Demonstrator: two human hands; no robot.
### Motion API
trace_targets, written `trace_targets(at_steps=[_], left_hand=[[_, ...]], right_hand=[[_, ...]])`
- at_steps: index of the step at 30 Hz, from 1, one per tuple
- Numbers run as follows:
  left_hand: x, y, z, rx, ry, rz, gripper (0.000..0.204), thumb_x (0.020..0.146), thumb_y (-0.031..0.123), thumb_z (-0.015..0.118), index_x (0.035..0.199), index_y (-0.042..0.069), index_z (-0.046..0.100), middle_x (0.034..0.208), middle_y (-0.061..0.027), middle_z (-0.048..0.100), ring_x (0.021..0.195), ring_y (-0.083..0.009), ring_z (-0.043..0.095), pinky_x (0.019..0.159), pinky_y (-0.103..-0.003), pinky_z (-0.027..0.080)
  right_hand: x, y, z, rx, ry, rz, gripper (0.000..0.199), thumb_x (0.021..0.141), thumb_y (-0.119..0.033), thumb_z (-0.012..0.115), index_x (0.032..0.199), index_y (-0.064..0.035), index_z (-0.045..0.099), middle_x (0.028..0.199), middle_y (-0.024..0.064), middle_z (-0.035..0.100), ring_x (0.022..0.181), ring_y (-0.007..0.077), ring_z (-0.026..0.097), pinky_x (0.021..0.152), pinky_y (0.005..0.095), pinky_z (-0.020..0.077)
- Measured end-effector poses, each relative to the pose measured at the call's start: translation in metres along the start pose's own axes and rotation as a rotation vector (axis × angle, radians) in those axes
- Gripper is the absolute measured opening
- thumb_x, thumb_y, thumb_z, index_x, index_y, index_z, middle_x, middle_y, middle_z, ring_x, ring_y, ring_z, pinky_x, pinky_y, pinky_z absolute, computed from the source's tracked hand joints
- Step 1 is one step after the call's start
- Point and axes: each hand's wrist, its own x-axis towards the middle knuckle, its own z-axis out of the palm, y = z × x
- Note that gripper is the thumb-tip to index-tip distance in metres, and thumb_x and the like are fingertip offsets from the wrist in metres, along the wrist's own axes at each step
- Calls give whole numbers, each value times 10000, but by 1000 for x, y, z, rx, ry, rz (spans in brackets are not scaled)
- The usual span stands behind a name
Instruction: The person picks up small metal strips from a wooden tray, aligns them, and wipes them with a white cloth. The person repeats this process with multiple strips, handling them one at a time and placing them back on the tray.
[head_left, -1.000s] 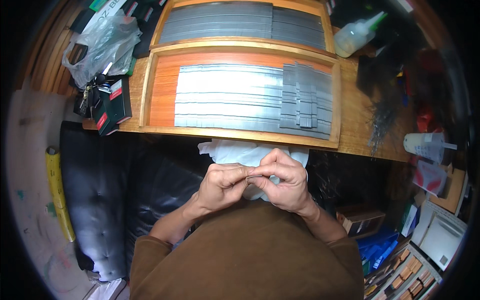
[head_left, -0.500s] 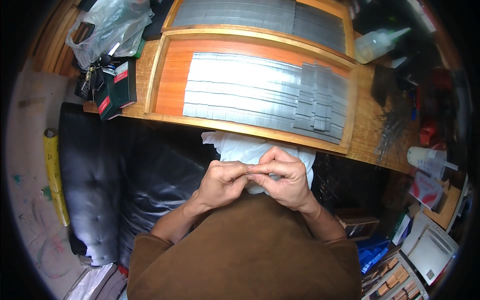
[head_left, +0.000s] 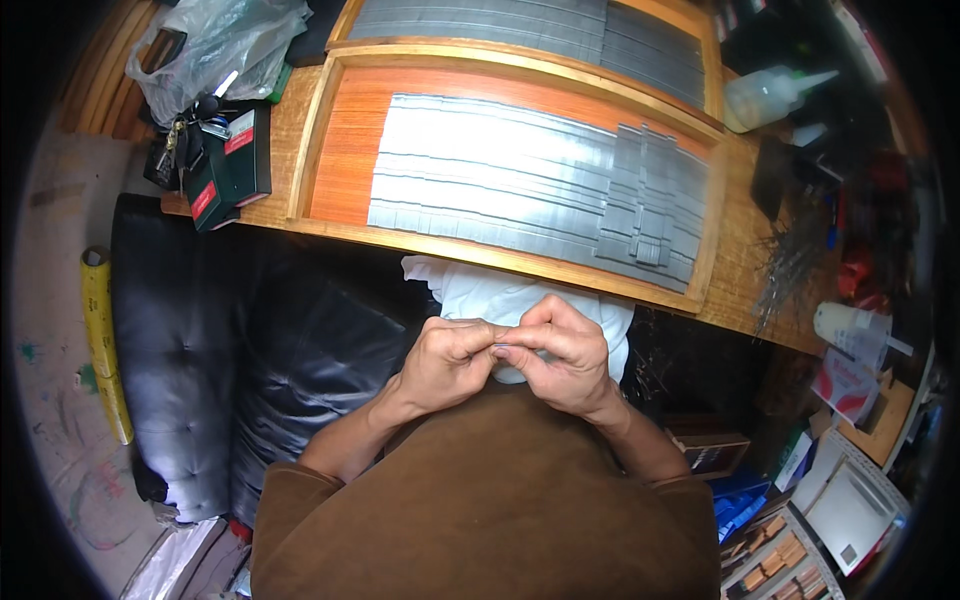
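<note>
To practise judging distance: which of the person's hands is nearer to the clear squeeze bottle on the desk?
Right. The right hand is below and left of the squeeze bottle, on its side of the body; the left hand, pressed against the right, lies farther left.

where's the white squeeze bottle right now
In the head view the white squeeze bottle lies on its side at the upper right of the wooden table, just right of the two wooden trays of grey metal strips.
</note>
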Motion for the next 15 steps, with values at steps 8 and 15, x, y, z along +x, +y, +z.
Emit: trace_targets(at_steps=[8, 15], left_hand=[[3, 6, -9, 17, -11, -58, 143, 881, -61, 684, 992, -31, 769, 813, -209, 736, 687, -303, 752, 597, -346, 565], [3, 2, -9, 6, 4, -35, 120, 874, -70, 672, 960, -43, 751, 793, -215, 718, 654, -312, 728, 578, -353, 544]], right_hand=[[4, -3, 6, 11, 37, 40, 205, 850, -52, 879, 1041, -18, 813, 884, 47, 643, 767, 136, 612, 652, 251, 494], [6, -2, 6, 18, 14, 81, 177, 842, -1, 865, 1010, -7, 810, 871, 38, 637, 753, 128, 599, 632, 272, 492]])
